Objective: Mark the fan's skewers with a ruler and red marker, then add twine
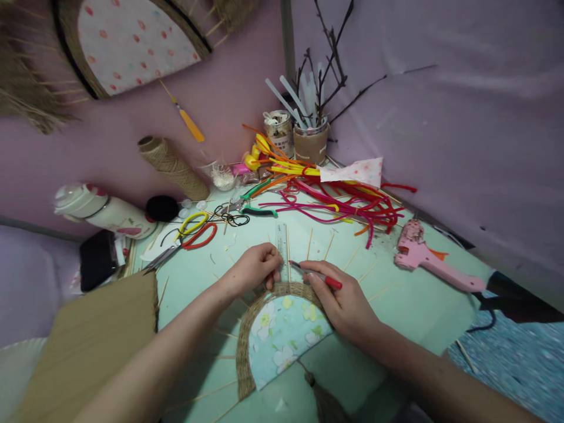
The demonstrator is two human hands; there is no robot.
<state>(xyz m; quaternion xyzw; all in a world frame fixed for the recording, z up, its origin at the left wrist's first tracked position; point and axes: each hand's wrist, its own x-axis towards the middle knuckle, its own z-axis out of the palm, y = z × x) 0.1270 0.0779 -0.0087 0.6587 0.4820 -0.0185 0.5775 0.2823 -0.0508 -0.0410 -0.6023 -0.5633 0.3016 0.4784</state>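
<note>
A half-round fan piece (277, 332) lies on the mint-green table (409, 305), blue floral fabric edged with a woven twine rim and thin wooden sticks radiating out. My left hand (255, 267) presses a clear ruler (282, 244) down along one stick at the top of the rim. My right hand (339, 294) holds a red pen (317, 275), its tip against the ruler's edge.
Scissors with red and yellow handles (185, 238) lie left. Beyond are pliers (249, 202), a heap of pipe cleaners (335, 197), a twine spool (171, 164), jars (311, 141) and a bottle (106, 211). A pink glue gun (427, 258) lies right, cardboard (88, 341) at near left.
</note>
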